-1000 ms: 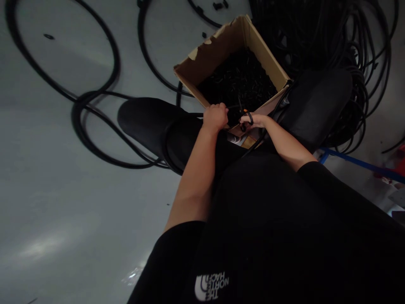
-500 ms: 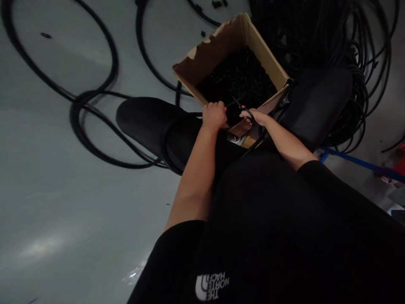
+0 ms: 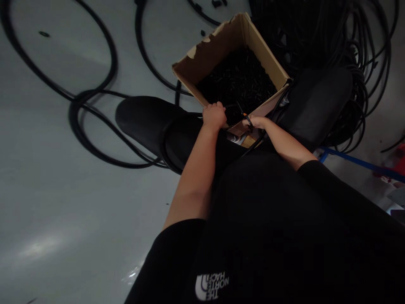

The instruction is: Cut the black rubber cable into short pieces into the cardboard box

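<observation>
Black rubber tubing (image 3: 255, 141), thin, glossy, curving into right hand (image 3: 257, 122)

You are looking down at a grey floor (image 3: 79, 232), with a blue metal rail (image 3: 357, 163) running off toward its right edge and a red object (image 3: 400, 158) just beside the rail.

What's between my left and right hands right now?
Head view: between the left hand and right hand lie a brown cardboard box's near rim and short black pieces inside it.
</observation>
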The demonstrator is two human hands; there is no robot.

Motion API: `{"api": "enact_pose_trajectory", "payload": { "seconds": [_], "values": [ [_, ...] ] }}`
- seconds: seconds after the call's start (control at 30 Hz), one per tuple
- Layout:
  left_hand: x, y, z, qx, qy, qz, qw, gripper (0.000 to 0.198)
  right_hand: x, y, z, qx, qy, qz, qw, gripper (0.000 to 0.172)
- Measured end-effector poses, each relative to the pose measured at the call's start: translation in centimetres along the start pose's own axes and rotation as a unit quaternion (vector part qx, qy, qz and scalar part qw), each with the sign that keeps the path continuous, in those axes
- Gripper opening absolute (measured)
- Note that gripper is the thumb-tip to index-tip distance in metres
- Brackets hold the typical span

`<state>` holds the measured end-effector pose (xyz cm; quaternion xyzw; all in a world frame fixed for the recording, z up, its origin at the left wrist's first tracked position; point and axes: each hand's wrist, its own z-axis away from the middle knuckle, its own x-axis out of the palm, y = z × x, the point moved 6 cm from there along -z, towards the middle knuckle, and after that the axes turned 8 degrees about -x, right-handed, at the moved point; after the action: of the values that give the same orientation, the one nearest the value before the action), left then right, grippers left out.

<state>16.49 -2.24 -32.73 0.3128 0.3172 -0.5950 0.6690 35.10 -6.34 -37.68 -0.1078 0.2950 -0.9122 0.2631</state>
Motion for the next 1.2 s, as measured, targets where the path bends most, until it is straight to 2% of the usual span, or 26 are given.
{"api": "enact_pose_trajectory", "payload": {
  "seconds": [0.17,0.4,0.6,0.73,0.9,1.2],
  "values": [
    [0.0,-0.2,-0.3,-0.009,-0.002,0.021,1.0,0.064,0.9,-0.7,0.7,0.007,-0.005,-0.009,1.0,0.029],
    [0.1,0.4,0.0,0.013,-0.007,0.025,1.0,0.064,0.8,-1.4,1.0,0.001,-0.014,-0.02,1.0,0.026],
    [-0.5,1.0,0.8,0.02,-0.035,0.004,0.999,0.064,0.9,-1.6,0.8,-0.02,-0.015,-0.026,0.999,0.033],
    [-0.6,1.3,0.9,0.035,-0.044,0.005,0.998,0.06,0.8,-1.4,0.6,-0.022,-0.017,-0.02,0.999,0.03],
    [-0.2,1.2,0.8,0.038,-0.039,0.006,0.998,0.058,0.9,-1.3,0.7,-0.006,-0.024,-0.002,1.0,0.028],
    [-0.4,1.7,1.1,0.064,-0.043,0.0,0.997,0.06,0.8,-1.8,1.3,0.002,-0.018,-0.044,0.999,0.03]
  ]
}}
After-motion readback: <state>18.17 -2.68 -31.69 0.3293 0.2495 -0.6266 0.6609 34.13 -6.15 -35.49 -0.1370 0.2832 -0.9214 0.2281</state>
